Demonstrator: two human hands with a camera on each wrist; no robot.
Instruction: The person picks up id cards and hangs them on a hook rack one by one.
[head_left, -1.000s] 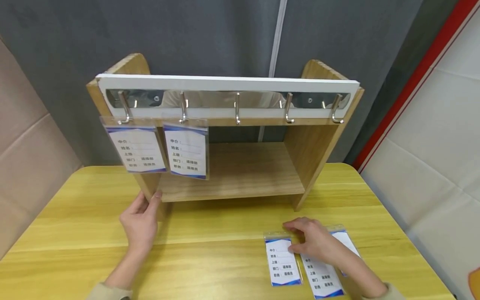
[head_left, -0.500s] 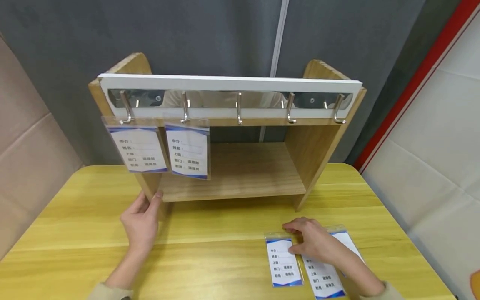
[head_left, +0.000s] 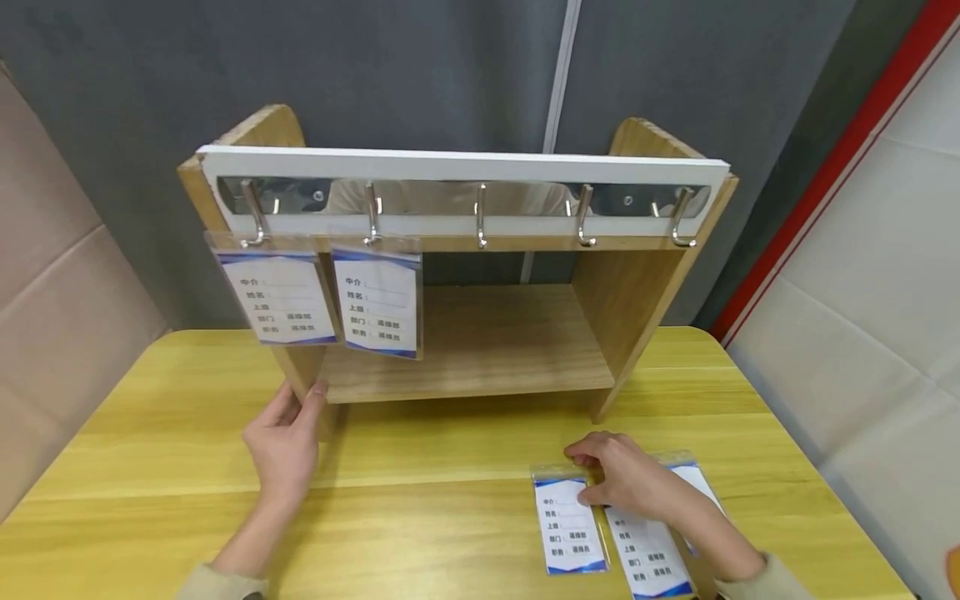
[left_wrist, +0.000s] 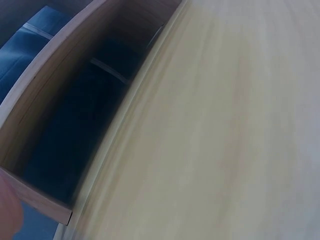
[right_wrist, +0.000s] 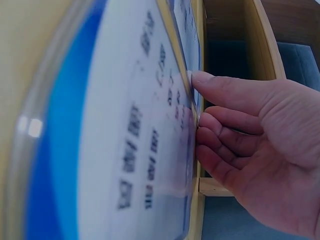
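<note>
A small wooden shelf (head_left: 480, 342) stands on the table, and my left hand (head_left: 283, 450) grips the lower front of its left side panel. Two clear-sleeved name badges hang at its front: a left badge (head_left: 281, 292) from the first hook and another badge (head_left: 378, 304) from the second. On the right of the table lie a badge (head_left: 572, 533), a middle badge (head_left: 651, 554) and a partly covered badge (head_left: 696, 479). My right hand (head_left: 630, 475) rests over these with bent fingers. In the right wrist view its thumb (right_wrist: 215, 87) touches the edge of the leftmost lying badge (right_wrist: 186, 35).
A white rail (head_left: 450, 225) with several metal hooks crosses the shelf's top front; the hooks from the middle to the right carry nothing. Behind the yellow wooden table (head_left: 420, 525) is a grey curtain (head_left: 420, 75). A white panel with a red band (head_left: 817, 208) stands on the right.
</note>
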